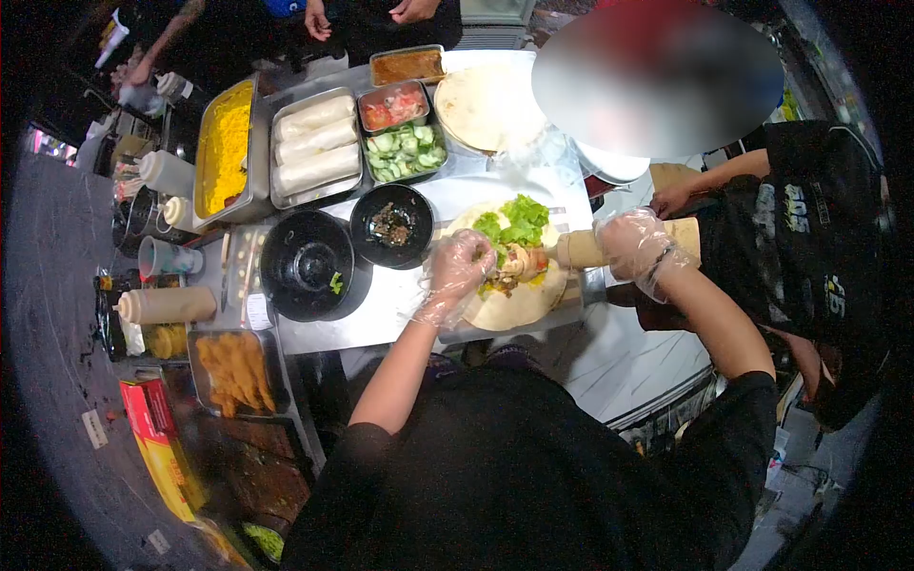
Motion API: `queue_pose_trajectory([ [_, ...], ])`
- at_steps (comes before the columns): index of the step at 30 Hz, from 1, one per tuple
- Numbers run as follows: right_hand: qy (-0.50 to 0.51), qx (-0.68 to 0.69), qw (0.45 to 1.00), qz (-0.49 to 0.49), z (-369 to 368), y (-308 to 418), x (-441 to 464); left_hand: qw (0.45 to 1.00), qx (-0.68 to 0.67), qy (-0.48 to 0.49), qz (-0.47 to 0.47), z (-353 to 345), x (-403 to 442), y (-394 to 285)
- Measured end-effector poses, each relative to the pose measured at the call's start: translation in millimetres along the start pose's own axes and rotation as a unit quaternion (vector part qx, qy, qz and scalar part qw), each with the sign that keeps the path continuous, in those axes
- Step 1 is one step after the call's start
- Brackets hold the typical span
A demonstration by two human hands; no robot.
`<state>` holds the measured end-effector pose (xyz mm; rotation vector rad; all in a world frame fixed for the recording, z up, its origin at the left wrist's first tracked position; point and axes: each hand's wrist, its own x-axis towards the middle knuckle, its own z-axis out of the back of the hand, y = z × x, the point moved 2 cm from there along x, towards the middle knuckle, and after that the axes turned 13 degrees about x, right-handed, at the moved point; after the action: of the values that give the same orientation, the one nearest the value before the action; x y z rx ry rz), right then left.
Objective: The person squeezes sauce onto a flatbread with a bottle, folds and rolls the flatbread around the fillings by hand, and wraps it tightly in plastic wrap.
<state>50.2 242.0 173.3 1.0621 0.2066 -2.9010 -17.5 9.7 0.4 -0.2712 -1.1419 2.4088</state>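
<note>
One filled tortilla [506,310] under left fingers [479,249], curled together, right fingers [625,231] clamped around bottle [580,249]

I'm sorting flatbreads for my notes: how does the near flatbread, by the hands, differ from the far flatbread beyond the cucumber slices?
The near flatbread carries lettuce and filling; the far flatbread's visible face is bare. The left hand is over the near flatbread's edge, while no hand shows on the far flatbread. Both look pale and roundish.

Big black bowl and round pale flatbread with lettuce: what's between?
In the head view, a smaller black bowl, then the left hand gloved in clear plastic.
</note>
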Motion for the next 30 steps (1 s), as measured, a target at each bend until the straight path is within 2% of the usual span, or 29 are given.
queue_pose_trajectory([
  [3, -0.028, 0.023, 0.999, 0.007, -6, -7, 3, 0.997, 0.032, -0.004, -0.068, -1, 6, -9],
  [5, 0.017, 0.020, 1.000, 0.009, -23, -8, -1, 0.990, 0.073, -0.030, -0.117, -4, -1, -16],
  [7, 0.011, 0.051, 0.999, 0.002, -40, -15, -11, 0.984, 0.099, -0.034, -0.143, -7, -6, -20],
  [9, -0.051, 0.080, 0.995, 0.005, -66, -32, -14, 0.974, 0.133, -0.047, -0.175, -6, -3, -22],
  [10, -0.045, 0.116, 0.992, -0.008, -72, -34, -22, 0.967, 0.172, -0.037, -0.185, -9, -4, -24],
  [11, -0.113, 0.139, 0.983, 0.043, -93, -42, -30, 0.957, 0.212, -0.027, -0.195, -11, -6, -25],
  [13, -0.178, 0.320, 0.930, 0.034, -118, -40, -49, 0.946, 0.235, -0.019, -0.221, -8, -12, -29],
  [14, -0.180, 0.318, 0.930, 0.039, -133, -37, -52, 0.937, 0.254, -0.016, -0.239, -5, -15, -33],
  [16, -0.174, 0.584, 0.789, 0.072, -169, -32, -46, 0.915, 0.301, -0.011, -0.268, -8, -22, -30],
  [17, -0.183, 0.599, 0.775, 0.089, -184, -34, -42, 0.915, 0.305, -0.015, -0.263, -8, -26, -28],
  [19, -0.252, 0.616, 0.744, 0.064, -161, -1, -45, 0.909, 0.285, -0.069, -0.296, -3, -38, -27],
  [20, -0.248, 0.616, 0.744, 0.074, -165, 3, -40, 0.913, 0.294, -0.058, -0.277, -1, -45, -26],
  [22, -0.360, 0.547, 0.733, 0.184, -160, 8, -26, 0.928, 0.265, -0.064, -0.255, 8, -55, -24],
  [24, -0.341, 0.496, 0.770, 0.212, -120, 25, -17, 0.934, 0.233, -0.091, -0.253, 21, -69, -17],
  [26, -0.332, 0.474, 0.772, 0.265, -62, 71, -4, 0.905, 0.295, -0.111, -0.285, 51, -96, -8],
  [27, -0.300, 0.575, 0.705, 0.286, -39, 95, 3, 0.928, 0.261, -0.106, -0.243, 70, -109, -6],
  [29, -0.208, 0.746, 0.556, 0.301, -5, 146, 24, 0.977, 0.134, -0.139, -0.092, 81, -140, 35],
  [30, -0.229, 0.712, 0.554, 0.366, 12, 170, 41, 0.986, 0.053, -0.157, -0.008, 104, -155, 35],
])
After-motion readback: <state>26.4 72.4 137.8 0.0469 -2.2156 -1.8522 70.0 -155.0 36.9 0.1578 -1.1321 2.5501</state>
